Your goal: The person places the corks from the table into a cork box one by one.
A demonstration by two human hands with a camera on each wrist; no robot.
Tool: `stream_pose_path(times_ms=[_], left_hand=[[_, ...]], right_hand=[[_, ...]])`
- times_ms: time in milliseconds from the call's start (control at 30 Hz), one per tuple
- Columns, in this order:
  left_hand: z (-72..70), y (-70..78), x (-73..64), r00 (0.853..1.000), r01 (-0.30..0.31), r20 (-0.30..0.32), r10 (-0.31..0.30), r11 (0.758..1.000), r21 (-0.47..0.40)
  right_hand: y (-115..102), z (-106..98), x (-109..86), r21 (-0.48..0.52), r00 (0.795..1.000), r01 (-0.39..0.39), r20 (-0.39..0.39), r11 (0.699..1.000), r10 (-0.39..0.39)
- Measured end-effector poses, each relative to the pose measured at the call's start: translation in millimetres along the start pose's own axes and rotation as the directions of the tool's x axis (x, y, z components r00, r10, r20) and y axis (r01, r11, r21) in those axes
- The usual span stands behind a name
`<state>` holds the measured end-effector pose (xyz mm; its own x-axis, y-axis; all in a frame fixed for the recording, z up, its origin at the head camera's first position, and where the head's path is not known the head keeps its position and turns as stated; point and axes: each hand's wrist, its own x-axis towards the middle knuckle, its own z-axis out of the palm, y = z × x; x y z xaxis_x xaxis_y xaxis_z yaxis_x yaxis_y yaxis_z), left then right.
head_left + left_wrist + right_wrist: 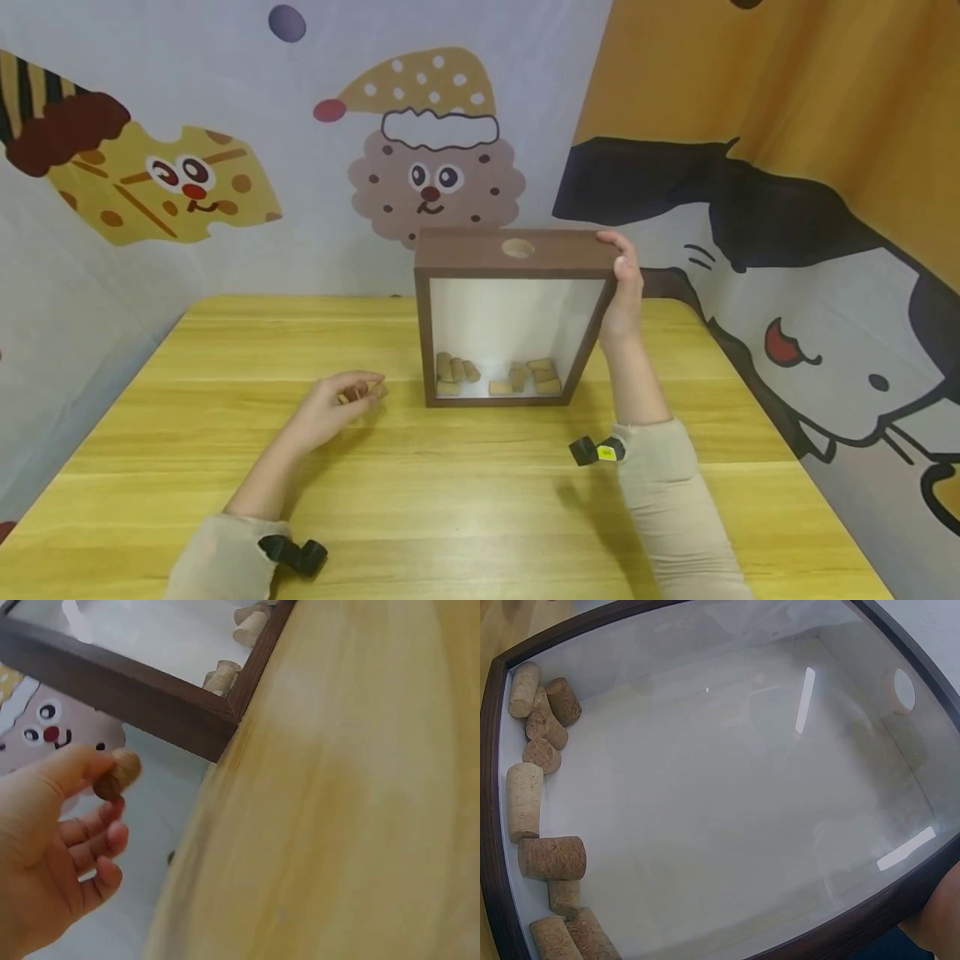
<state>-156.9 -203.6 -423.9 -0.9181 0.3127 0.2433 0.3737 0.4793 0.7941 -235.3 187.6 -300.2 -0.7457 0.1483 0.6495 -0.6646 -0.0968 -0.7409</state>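
A dark brown shadow box [480,250] with a clear front stands upright on the table, a round hole [518,248] in its top. Several cork stoppers [551,859] lie along the bottom inside it. My right hand [624,292] grips the box's upper right corner, thumb at the front and fingers over the top edge. Left of the box, my left hand [337,408] pinches one cork stopper [118,774] between thumb and forefinger, above the table. Its other fingers are loosely bent in the left wrist view.
The wooden table [465,500] reaches back to a wall cloth [315,250] printed with cartoon figures. Each sleeve carries a small black camera, one by the left wrist [294,556] and one by the right [596,450].
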Motion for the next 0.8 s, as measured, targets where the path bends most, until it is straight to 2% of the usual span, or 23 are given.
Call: stream_pose_path(times_ms=[167,300,533,800], left_hand=[[-1.3,22.9,3.0,0.999,-0.031,-0.027,0.031,0.999,-0.007],[0.2,44.4,5.6,0.994,-0.093,-0.068,0.091,0.996,-0.019],[8.5,85.6,11.3,0.972,-0.198,-0.140,0.190,0.979,-0.046],[18.0,131.7,24.8,0.939,-0.317,-0.165,0.303,0.946,-0.066]], right_hand=[[1.0,0.3,0.7,0.007,1.000,0.021,0.007,1.000,-0.021],[1.5,0.8,1.4,0.011,1.000,0.026,0.008,1.000,-0.026],[0.7,1.0,1.3,0.014,1.000,0.020,0.013,1.000,-0.020],[1.7,0.6,1.2,0.008,1.000,0.017,0.006,1.000,-0.017]])
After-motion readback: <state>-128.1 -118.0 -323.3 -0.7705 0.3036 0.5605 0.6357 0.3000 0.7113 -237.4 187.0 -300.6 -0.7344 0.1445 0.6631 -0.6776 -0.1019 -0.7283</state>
